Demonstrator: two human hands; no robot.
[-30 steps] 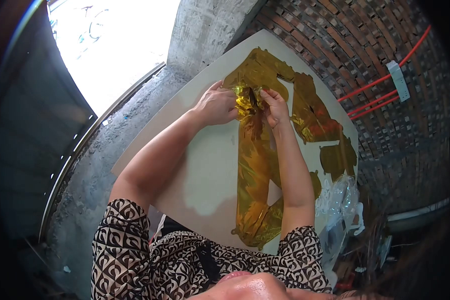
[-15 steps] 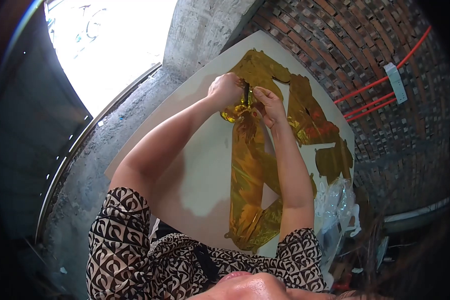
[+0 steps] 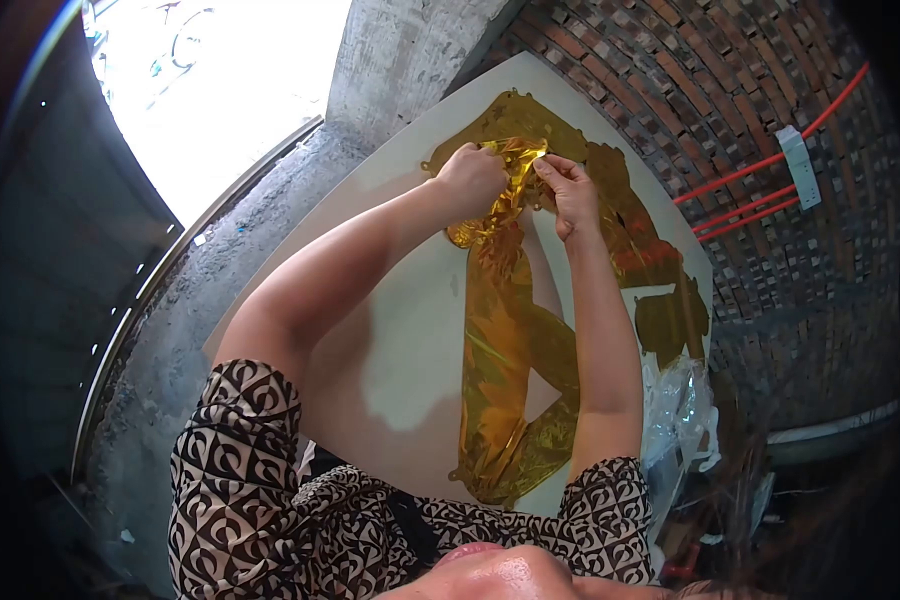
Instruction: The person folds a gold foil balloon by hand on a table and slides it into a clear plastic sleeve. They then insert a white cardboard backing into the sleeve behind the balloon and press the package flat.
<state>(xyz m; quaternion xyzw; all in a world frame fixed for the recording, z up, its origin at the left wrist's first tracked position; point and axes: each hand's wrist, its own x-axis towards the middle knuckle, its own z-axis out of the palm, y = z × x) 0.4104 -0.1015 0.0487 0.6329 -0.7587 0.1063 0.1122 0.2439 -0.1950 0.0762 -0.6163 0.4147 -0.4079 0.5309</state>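
Shiny gold foil (image 3: 498, 340) lies in long flat shapes on a pale board (image 3: 410, 350). Its upper middle part is lifted and crumpled between my hands. My left hand (image 3: 473, 182) is closed round the left edge of that crumpled part, its knuckles up. At the right, my right hand (image 3: 570, 192) pinches the foil between thumb and fingertips. The lower end of the long foil shape rests near my body, with wrinkles and a greenish sheen. Another gold piece (image 3: 672, 318) lies flat at the board's right side.
Clear crinkled plastic (image 3: 678, 410) hangs at the board's lower right edge. Behind the board stand a brick wall (image 3: 660, 90) with red conduits and a white box (image 3: 800, 165), and a concrete pillar (image 3: 400, 65). A bright opening is at the upper left.
My hands have moved slightly right. The foil between them is raised and spread wider, brighter gold than before, and the dark gap seen there earlier no longer shows.
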